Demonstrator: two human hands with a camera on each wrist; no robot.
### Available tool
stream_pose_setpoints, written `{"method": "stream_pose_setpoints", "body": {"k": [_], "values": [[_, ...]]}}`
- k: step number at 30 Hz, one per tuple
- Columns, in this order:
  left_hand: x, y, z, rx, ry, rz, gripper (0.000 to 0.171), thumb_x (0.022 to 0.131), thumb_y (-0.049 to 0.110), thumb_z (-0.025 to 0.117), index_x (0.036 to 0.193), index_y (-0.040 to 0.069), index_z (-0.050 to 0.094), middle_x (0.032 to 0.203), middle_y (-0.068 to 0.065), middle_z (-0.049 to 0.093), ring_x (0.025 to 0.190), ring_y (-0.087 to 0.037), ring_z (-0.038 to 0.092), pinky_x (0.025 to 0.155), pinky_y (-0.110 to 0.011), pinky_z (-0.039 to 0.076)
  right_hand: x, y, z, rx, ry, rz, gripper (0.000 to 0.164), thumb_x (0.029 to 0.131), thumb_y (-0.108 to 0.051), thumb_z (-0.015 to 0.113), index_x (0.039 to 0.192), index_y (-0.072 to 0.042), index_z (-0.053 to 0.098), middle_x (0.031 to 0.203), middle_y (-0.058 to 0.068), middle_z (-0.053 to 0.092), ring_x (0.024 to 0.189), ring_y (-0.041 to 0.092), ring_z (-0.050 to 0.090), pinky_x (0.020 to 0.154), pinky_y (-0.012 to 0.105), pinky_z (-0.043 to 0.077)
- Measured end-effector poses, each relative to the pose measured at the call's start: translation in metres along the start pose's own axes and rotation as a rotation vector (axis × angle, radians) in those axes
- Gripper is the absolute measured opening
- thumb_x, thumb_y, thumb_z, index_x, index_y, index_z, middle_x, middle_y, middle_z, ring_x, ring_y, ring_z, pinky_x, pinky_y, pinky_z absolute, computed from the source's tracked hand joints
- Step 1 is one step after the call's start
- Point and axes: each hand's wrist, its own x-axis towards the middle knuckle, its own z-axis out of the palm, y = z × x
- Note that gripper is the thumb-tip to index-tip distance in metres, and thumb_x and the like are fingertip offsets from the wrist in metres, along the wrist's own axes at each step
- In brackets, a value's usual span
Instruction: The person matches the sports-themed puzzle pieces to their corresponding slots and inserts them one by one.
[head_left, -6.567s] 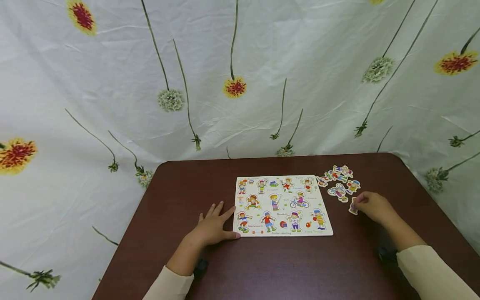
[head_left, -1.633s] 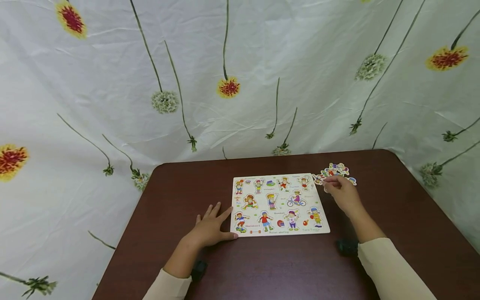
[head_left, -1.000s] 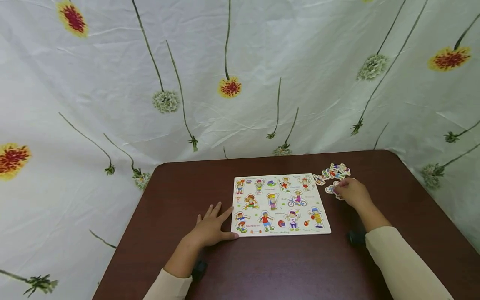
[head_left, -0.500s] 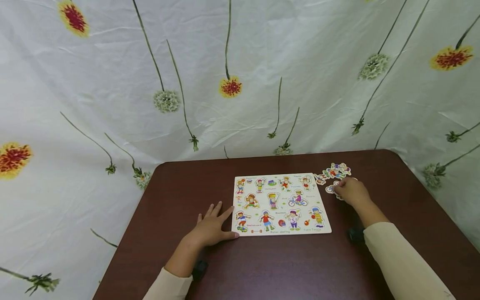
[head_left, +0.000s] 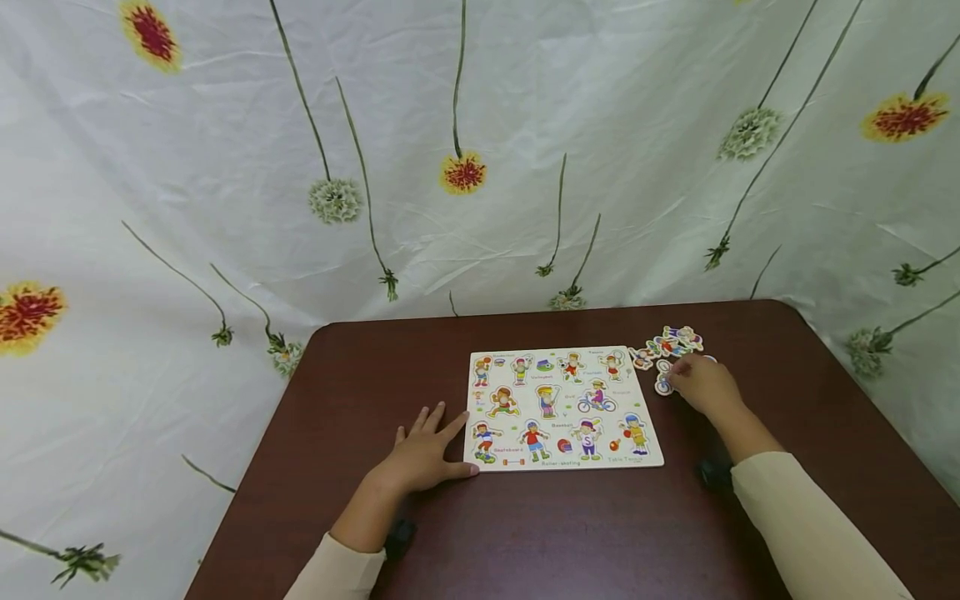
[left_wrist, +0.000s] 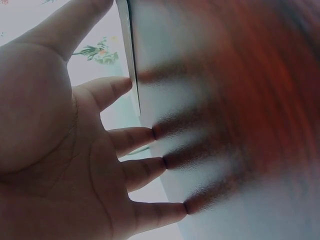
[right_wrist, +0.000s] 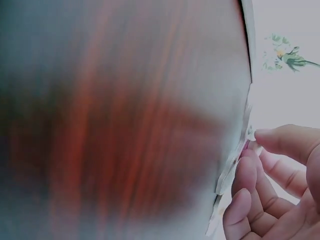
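Observation:
A white puzzle board (head_left: 564,409) printed with children playing sports lies on the brown table. My left hand (head_left: 422,454) is spread flat at its left edge, thumb and index finger touching the edge; the left wrist view shows the fingers (left_wrist: 142,172) straight, fingertips down on the tabletop. To the right of the board, my right hand (head_left: 705,385) pinches a cyclist puzzle piece (head_left: 663,379) between thumb and fingers, partly covering it. In the right wrist view, the thumb and fingers of the right hand (right_wrist: 275,185) close on a thin piece's edge.
Several loose puzzle pieces (head_left: 671,342) lie overlapping beyond the right hand, against the board's upper right corner. The brown table (head_left: 540,533) ends at a white flowered cloth (head_left: 420,250) behind it. Dark wrist cameras sit under both wrists.
Since the earliest frame, my right hand has left a nearer piece, passed over the pile and come to the cyclist piece, which has turned within the last half second. The left hand stays put.

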Motion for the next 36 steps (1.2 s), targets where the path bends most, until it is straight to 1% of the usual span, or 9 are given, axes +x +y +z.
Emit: {"method": "stream_pose_setpoints", "body": {"k": [5, 11, 17, 25, 30, 34, 36], "values": [[0.001, 0.0, 0.0, 0.008, 0.0, -0.002, 0.092, 0.084, 0.059, 0.075, 0.16, 0.029, 0.033, 0.169, -0.019, 0.016, 0.157, -0.045, 0.011, 0.115, -0.078, 0.011, -0.006, -0.003, 0.001, 0.041, 0.02, -0.039, 0.02, 0.096, -0.018, 0.063, 0.104, 0.0, 0.064, 0.092, 0.017, 0.067, 0.075, 0.025, 0.058, 0.063, 0.032, 0.042], [0.001, 0.0, 0.0, 0.007, 0.0, -0.002, 0.092, 0.084, 0.058, 0.075, 0.16, 0.028, 0.033, 0.169, -0.019, 0.016, 0.157, -0.045, 0.011, 0.115, -0.078, 0.011, -0.009, -0.01, 0.006, 0.07, 0.037, -0.073, 0.022, 0.094, -0.018, 0.066, 0.105, 0.001, 0.064, 0.094, 0.017, 0.067, 0.077, 0.024, 0.059, 0.064, 0.029, 0.043], [0.001, 0.001, 0.0, 0.009, 0.004, -0.003, 0.092, 0.084, 0.058, 0.075, 0.16, 0.028, 0.033, 0.169, -0.019, 0.016, 0.157, -0.045, 0.011, 0.115, -0.078, 0.011, -0.013, -0.026, 0.014, 0.113, 0.003, -0.096, 0.02, 0.095, -0.016, 0.066, 0.107, 0.0, 0.066, 0.093, 0.014, 0.067, 0.076, 0.022, 0.059, 0.063, 0.029, 0.044], [0.0, 0.001, 0.001, 0.002, -0.001, -0.006, 0.092, 0.084, 0.059, 0.075, 0.16, 0.029, 0.033, 0.169, -0.019, 0.016, 0.157, -0.045, 0.011, 0.116, -0.077, 0.01, -0.02, -0.051, 0.028, 0.113, -0.023, -0.186, 0.015, 0.093, -0.014, 0.067, 0.101, -0.002, 0.069, 0.092, 0.011, 0.066, 0.081, 0.021, 0.059, 0.068, 0.029, 0.046], [-0.001, 0.001, 0.002, -0.007, 0.0, -0.006, 0.092, 0.084, 0.059, 0.075, 0.16, 0.029, 0.033, 0.169, -0.019, 0.016, 0.157, -0.044, 0.011, 0.116, -0.077, 0.01, -0.021, -0.063, 0.036, 0.138, -0.031, -0.229, 0.011, 0.092, -0.01, 0.068, 0.099, -0.002, 0.069, 0.092, 0.011, 0.066, 0.084, 0.021, 0.059, 0.072, 0.03, 0.046], [-0.002, 0.001, 0.001, -0.012, 0.003, -0.009, 0.091, 0.084, 0.058, 0.075, 0.16, 0.028, 0.033, 0.17, -0.018, 0.016, 0.157, -0.044, 0.01, 0.116, -0.077, 0.01, -0.021, -0.07, 0.042, 0.154, -0.053, -0.247, 0.008, 0.092, -0.007, 0.068, 0.099, -0.003, 0.069, 0.093, 0.011, 0.065, 0.083, 0.021, 0.059, 0.071, 0.03, 0.047], [-0.002, 0.002, 0.001, -0.017, 0.002, -0.011, 0.091, 0.084, 0.057, 0.075, 0.16, 0.029, 0.033, 0.17, -0.018, 0.016, 0.157, -0.044, 0.01, 0.116, -0.077, 0.009, -0.021, -0.074, 0.045, 0.164, -0.07, -0.235, 0.008, 0.092, -0.007, 0.068, 0.099, -0.004, 0.068, 0.093, 0.01, 0.066, 0.083, 0.02, 0.059, 0.071, 0.03, 0.047]]}}
